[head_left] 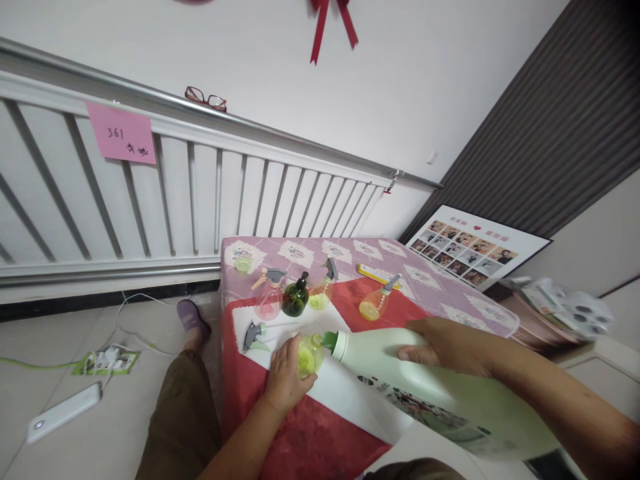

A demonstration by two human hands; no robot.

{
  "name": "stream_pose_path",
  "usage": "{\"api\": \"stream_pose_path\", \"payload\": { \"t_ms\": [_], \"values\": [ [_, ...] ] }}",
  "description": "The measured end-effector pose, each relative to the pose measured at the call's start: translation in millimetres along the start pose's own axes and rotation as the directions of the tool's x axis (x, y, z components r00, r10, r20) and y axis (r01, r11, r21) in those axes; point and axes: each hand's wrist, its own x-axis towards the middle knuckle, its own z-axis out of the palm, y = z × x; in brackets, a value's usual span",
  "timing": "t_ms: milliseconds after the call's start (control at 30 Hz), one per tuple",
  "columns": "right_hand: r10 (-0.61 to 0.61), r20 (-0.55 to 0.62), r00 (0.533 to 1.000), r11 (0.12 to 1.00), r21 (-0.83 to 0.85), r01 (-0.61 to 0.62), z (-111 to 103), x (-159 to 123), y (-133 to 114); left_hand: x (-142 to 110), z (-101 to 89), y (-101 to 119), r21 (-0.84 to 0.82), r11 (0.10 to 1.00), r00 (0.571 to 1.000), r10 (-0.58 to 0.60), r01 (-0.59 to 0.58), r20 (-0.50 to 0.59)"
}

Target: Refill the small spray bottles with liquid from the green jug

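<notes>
My left hand (289,379) is closed around a small yellow-green bottle (310,355) without its spray head, tilted over the table. My right hand (436,345) grips a big pale green jug (450,387) that lies nearly on its side. The jug's green spout (329,341) meets the mouth of the small bottle. Left of my left hand, a loose grey spray head (254,335) lies on white paper. Behind stand a pink spray bottle (270,300), a dark green pump bottle (296,296), a clear spray bottle (321,291) with yellowish contents and a yellow spray bottle (375,304).
The table has a purple patterned cloth (430,283) and a red cloth (320,433). A small pale green cup (243,265) and a yellow box (376,275) sit farther back. A white radiator (200,193) runs behind. A power strip (113,361) with cables lies on the floor.
</notes>
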Motion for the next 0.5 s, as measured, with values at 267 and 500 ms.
{"api": "stream_pose_path", "payload": {
  "t_ms": [267,500],
  "values": [
    [0.0,-0.092,0.996,1.0,0.012,0.001,8,-1,4,1,3.1,-4,-0.003,1.0,1.0,0.023,-0.023,-0.019],
    [0.015,-0.378,0.926,0.984,0.168,0.053,36,4,30,2,7.7,-9,-0.024,0.999,0.999,0.027,-0.028,-0.032]
  ]
}}
